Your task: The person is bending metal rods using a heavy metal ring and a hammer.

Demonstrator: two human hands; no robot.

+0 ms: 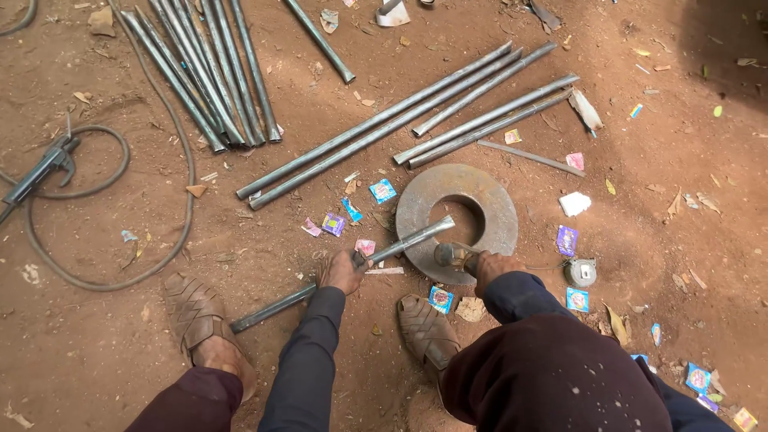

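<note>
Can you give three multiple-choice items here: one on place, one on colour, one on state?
1. Where does the far end of the held pipe rest?
A. on the metal ring
B. on the cable
C. on a sandal

2. What colour is the ground?
A. grey
B. reddish brown
C. green

3. How is the left hand?
A. open and flat
B. closed around the pipe
C. off the pipe

Answers: 1 A, the pipe's tip lies across the ring's rim. 2 B, bare red-brown dirt all round. 3 B, the fingers wrap the pipe; the right hand grips a hammer.
</note>
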